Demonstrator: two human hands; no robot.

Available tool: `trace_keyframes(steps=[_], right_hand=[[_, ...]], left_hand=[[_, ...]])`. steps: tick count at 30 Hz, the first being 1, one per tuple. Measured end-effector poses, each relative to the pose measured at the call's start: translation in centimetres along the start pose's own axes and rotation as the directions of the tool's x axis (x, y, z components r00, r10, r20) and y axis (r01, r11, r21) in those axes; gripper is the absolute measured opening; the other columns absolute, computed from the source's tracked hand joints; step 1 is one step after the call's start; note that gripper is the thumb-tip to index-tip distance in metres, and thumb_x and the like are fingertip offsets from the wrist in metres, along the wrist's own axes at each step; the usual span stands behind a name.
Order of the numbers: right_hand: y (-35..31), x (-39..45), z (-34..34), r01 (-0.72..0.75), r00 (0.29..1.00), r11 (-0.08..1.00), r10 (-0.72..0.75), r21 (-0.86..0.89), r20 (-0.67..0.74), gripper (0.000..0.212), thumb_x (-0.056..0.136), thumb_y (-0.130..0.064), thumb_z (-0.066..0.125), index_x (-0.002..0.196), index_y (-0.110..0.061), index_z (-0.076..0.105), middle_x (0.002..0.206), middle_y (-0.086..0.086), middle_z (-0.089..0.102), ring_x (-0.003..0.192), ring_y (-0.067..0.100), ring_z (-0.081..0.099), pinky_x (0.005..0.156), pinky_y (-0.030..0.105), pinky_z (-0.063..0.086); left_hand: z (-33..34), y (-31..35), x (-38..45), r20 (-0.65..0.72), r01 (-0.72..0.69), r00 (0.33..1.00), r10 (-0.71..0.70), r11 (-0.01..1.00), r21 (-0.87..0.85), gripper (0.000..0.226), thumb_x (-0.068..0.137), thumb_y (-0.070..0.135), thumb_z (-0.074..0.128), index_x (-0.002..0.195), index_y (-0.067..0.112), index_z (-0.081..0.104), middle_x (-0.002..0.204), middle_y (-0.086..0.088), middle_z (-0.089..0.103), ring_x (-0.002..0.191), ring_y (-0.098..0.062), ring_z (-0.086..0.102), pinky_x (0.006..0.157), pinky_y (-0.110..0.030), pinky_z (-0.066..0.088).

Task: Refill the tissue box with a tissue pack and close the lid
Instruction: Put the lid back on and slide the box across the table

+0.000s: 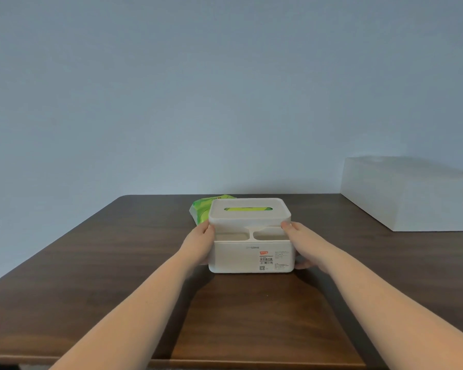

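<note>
The dark brown wooden table (96,276) carried everything in front of me, its far edge meeting the wall. On it stood the white tissue box (251,256), near the middle, with a green tissue pack (199,210) lying just behind its left corner. Well apart from these, at the table's far right, sat a large plain white box (409,194), which ran out of my view at the right edge.

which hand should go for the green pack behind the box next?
Probably left. The green tissue pack sticks out behind the box's left rear corner, just beyond the left hand. The right hand would have to cross over the tissue box.
</note>
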State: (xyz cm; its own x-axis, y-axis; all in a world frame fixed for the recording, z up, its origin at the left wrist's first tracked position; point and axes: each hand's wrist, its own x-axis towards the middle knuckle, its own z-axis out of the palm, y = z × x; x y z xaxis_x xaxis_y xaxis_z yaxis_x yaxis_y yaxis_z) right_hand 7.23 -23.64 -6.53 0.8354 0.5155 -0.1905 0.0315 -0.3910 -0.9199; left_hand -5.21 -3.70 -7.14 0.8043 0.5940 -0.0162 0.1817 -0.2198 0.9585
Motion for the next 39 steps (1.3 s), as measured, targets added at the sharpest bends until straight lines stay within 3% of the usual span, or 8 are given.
trace_keyframes(steps=[3, 10, 14, 18, 22, 24, 35, 39], right_hand=[[-0.1, -0.2, 0.0, -0.004, 1.0, 1.0, 0.004, -0.012, 0.008, 0.043, 0.1, -0.05, 0.026, 0.135, -0.033, 0.044, 0.121, 0.003, 0.063, 0.117, 0.025, 0.057, 0.1, 0.056, 0.048], [-0.7, -1.1, 0.1, -0.033, 0.999, 0.998, 0.032, -0.052, -0.015, 0.043, 0.1, -0.05, 0.026, 0.134, -0.029, 0.042, 0.122, 0.004, 0.059, 0.113, 0.026, 0.055, 0.09, 0.049, 0.052], [-0.5, -2.2, 0.6, -0.076, 0.99, 0.987, 0.058, -0.144, -0.127, 0.043, 0.099, -0.051, 0.028, 0.119, -0.019, 0.049, 0.104, 0.01, 0.064, 0.084, 0.025, 0.06, 0.069, 0.035, 0.053], [0.2, -2.4, 1.2, -0.114, 0.98, 0.993, 0.115, 0.015, -0.163, 0.03, 0.095, -0.029, 0.035, 0.114, -0.012, 0.052, 0.091, 0.013, 0.069, 0.064, 0.025, 0.063, 0.04, 0.022, 0.048], [0.0, -1.5, 1.4, -0.108, 0.969, 0.974, 0.148, 0.198, -0.199, 0.02, 0.092, -0.014, 0.045, 0.109, -0.008, 0.054, 0.105, 0.016, 0.064, 0.093, 0.035, 0.067, 0.057, 0.038, 0.064], [-0.1, -1.0, 1.3, -0.093, 0.967, 0.972, 0.14, 0.215, -0.215, 0.02, 0.092, -0.011, 0.045, 0.109, -0.007, 0.055, 0.107, 0.016, 0.062, 0.094, 0.038, 0.067, 0.053, 0.037, 0.063], [1.1, 2.6, -3.4, -0.03, 0.941, 0.961, 0.12, 0.275, -0.316, 0.021, 0.093, -0.015, 0.05, 0.105, -0.001, 0.06, 0.102, 0.017, 0.064, 0.077, 0.034, 0.07, 0.046, 0.033, 0.061], [2.0, 5.0, -6.6, -0.018, 0.902, 0.957, 0.141, 0.29, -0.408, 0.023, 0.091, -0.016, 0.05, 0.103, -0.001, 0.063, 0.097, 0.015, 0.065, 0.071, 0.035, 0.072, 0.057, 0.041, 0.064]], left_hand=[[0.0, 0.3, -0.4, 0.012, 0.021, 1.0, -0.021, 0.999, -0.038, 0.037, 0.101, 0.034, 0.03, 0.13, 0.031, 0.052, 0.124, -0.003, 0.06, 0.115, -0.026, 0.059, 0.09, -0.043, 0.054], [0.2, 0.7, -0.9, -0.025, 0.028, 0.999, -0.03, 0.995, -0.092, 0.025, 0.1, 0.03, 0.032, 0.105, 0.029, 0.057, 0.102, -0.001, 0.063, 0.104, -0.027, 0.062, 0.083, -0.041, 0.056], [0.7, -0.6, -1.1, -0.182, -0.027, 0.983, 0.04, 0.997, 0.069, 0.034, 0.092, 0.033, 0.038, 0.072, 0.015, 0.058, 0.074, -0.002, 0.059, 0.074, -0.024, 0.054, 0.067, -0.032, 0.044], [1.7, -2.2, -1.6, -0.253, -0.031, 0.967, 0.042, 0.998, 0.047, 0.049, 0.09, 0.044, 0.039, 0.083, 0.003, 0.065, 0.073, -0.003, 0.06, 0.07, -0.023, 0.052, 0.066, -0.033, 0.039], [1.9, -1.7, -1.2, -0.313, -0.034, 0.948, 0.053, 0.997, 0.065, 0.042, 0.088, 0.036, 0.044, 0.053, 0.013, 0.039, 0.061, -0.005, 0.039, 0.063, -0.023, 0.035, 0.061, -0.032, 0.025], [1.8, -1.6, -0.5, -0.309, -0.044, 0.948, 0.072, 0.994, 0.097, 0.042, 0.086, 0.033, 0.046, 0.052, 0.016, 0.029, 0.061, -0.007, 0.034, 0.063, -0.023, 0.032, 0.062, -0.033, 0.022], [6.2, 0.0, 3.2, -0.293, -0.081, 0.951, 0.102, 0.993, 0.081, 0.043, 0.081, 0.034, 0.052, 0.046, 0.017, 0.033, 0.055, -0.007, 0.042, 0.059, -0.023, 0.039, 0.061, -0.031, 0.028], [10.1, 1.3, 6.1, -0.24, -0.118, 0.961, 0.137, 0.989, 0.092, 0.037, 0.077, 0.04, 0.049, 0.049, 0.016, 0.041, 0.058, -0.006, 0.044, 0.062, -0.021, 0.036, 0.062, -0.031, 0.028]])
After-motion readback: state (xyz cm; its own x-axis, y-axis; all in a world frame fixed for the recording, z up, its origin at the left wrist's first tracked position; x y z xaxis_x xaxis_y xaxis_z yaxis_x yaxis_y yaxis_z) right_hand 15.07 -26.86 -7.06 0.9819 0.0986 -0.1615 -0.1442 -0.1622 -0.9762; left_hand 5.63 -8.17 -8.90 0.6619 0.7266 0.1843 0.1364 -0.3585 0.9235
